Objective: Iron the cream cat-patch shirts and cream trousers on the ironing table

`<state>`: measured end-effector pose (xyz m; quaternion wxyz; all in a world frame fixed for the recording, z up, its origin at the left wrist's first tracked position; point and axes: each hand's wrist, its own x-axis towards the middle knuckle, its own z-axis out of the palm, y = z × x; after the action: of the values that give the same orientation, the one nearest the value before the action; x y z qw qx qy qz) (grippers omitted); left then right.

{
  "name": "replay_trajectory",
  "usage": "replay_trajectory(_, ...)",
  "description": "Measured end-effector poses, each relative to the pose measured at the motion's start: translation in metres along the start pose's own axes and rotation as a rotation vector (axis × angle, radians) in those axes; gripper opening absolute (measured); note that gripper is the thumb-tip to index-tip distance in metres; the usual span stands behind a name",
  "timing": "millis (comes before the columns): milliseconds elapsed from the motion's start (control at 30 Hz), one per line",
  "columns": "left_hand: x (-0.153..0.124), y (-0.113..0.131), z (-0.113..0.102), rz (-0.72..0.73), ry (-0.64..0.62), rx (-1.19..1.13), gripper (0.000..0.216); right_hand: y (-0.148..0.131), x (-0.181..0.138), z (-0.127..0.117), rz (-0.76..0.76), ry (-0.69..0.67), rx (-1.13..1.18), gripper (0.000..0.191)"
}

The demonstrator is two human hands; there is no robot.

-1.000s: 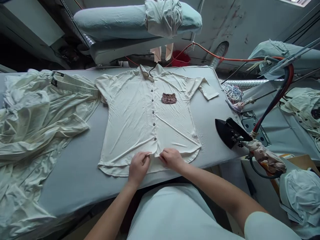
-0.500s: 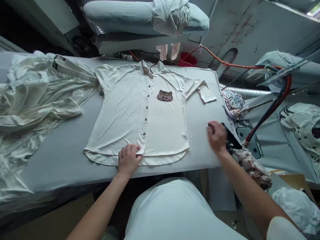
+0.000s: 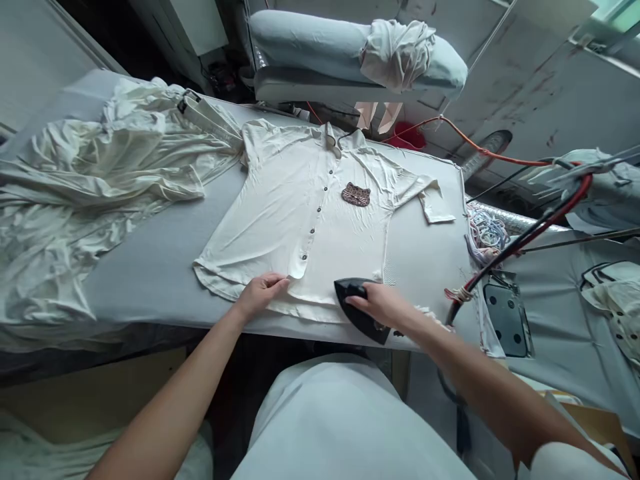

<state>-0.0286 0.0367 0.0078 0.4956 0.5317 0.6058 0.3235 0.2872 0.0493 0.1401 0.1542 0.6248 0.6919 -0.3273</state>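
Observation:
A cream short-sleeved shirt [image 3: 280, 200] lies spread on the grey padded ironing table [image 3: 145, 267], its collar away from me. Dark buttons run down its front, and a brown patterned cat-head patch [image 3: 356, 195] sits on the chest. My left hand [image 3: 261, 292] pinches the bottom corner of the button placket, which is lifted and curls a little. My right hand [image 3: 377, 301] grips the handle of a black iron [image 3: 357, 320]. The iron rests over the hem at the shirt's lower right, its tip pointing up and left.
Crumpled cream garments [image 3: 125, 167] cover the table's left part. Behind stands a padded sleeve board [image 3: 310, 50] with a cloth on it. Red and black hoses [image 3: 530, 233] hang at the right, near a bundle of cords [image 3: 487, 233] and a metal iron rest [image 3: 505, 320].
My right hand has brought the iron from the table's right edge onto the shirt's hem. My left hand now lifts the placket corner. The view has shifted left and tilted.

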Motion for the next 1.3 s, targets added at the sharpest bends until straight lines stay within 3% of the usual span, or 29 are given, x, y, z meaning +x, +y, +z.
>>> replay_trajectory(133,0.001,-0.001,-0.006,-0.076,-0.029,-0.136,0.05,-0.004,0.003,0.024,0.056,0.032,-0.049,0.044)
replay_trajectory(200,0.0,0.002,-0.011,-0.127,-0.057,-0.215,0.052,-0.012,0.007,0.027,-0.027,-0.004,0.003,0.048)
replay_trajectory(300,0.0,0.007,-0.015,-0.175,-0.116,-0.274,0.054,-0.055,0.023,0.034,-0.211,-0.096,-0.002,0.049)
replay_trajectory(433,-0.001,0.011,-0.008,-0.069,-0.143,-0.127,0.048,-0.114,0.038,0.055,-0.224,-0.1,-0.174,0.045)
replay_trajectory(500,-0.007,0.009,-0.005,0.025,-0.147,0.068,0.044,-0.113,0.03,0.062,-0.181,-0.106,-0.218,0.043)
replay_trajectory(600,-0.024,-0.005,-0.02,0.028,-0.15,0.228,0.038,-0.083,0.003,0.061,-0.098,-0.125,-0.209,0.039)
replay_trajectory(667,-0.035,-0.02,-0.048,-0.035,-0.017,0.243,0.034,-0.067,-0.011,0.055,-0.035,-0.133,-0.179,0.042)
replay_trajectory(733,-0.039,-0.035,-0.084,-0.103,0.268,0.34,0.026,-0.074,-0.015,0.048,-0.003,-0.122,-0.119,0.048)
replay_trajectory(800,-0.035,-0.048,-0.12,-0.162,0.52,0.475,0.022,-0.104,-0.005,0.045,-0.02,-0.087,-0.04,0.055)
replay_trajectory(867,-0.025,-0.056,-0.145,-0.204,0.59,0.542,0.029,-0.146,0.014,0.048,-0.05,-0.073,0.029,0.058)
replay_trajectory(1000,-0.01,-0.067,-0.163,-0.221,0.462,0.554,0.009,-0.212,0.05,0.069,-0.026,-0.108,0.053,0.044)
replay_trajectory(1167,-0.022,-0.082,-0.167,-0.123,0.459,0.449,0.018,-0.258,0.073,0.092,-0.108,-0.068,0.097,0.037)
replay_trajectory(1300,-0.022,-0.089,-0.18,-0.15,0.417,0.374,0.02,-0.319,0.106,0.099,-0.152,-0.055,0.009,0.04)
